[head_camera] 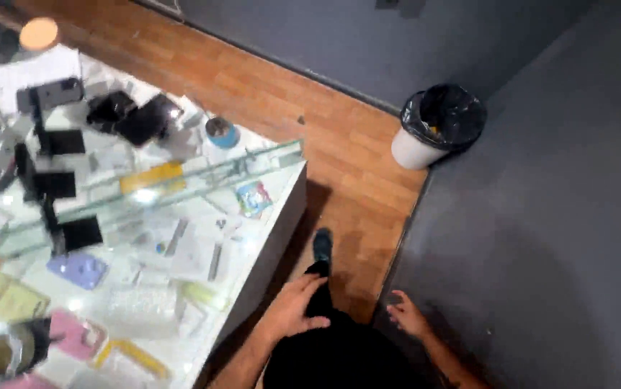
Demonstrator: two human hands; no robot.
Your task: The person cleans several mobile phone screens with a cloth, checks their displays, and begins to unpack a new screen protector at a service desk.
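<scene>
Head view, looking down past a glass display surface [282, 155] to a wooden floor [253, 79]. Both hands are empty, apart from each other, and hang beside the person's dark-clothed body. The left hand [297, 306] has its fingers loosely spread and rests against the dark trousers, just off the near right corner of the surface; the right hand [405, 314] hangs with fingers slightly curled, next to the grey wall [541, 216]. 1 dark shoe [322, 245] stands on the floor ahead of the hands. The surface is a white case with a clear glass top and pale green glass edges; under and on the glass lie dark phones [137, 115], a lilac phone case [78, 269], a yellow case [153, 175] and white boxes. A white bin lined with a black bag [440, 126] stands in the corner of the room, well apart from the hands.
</scene>
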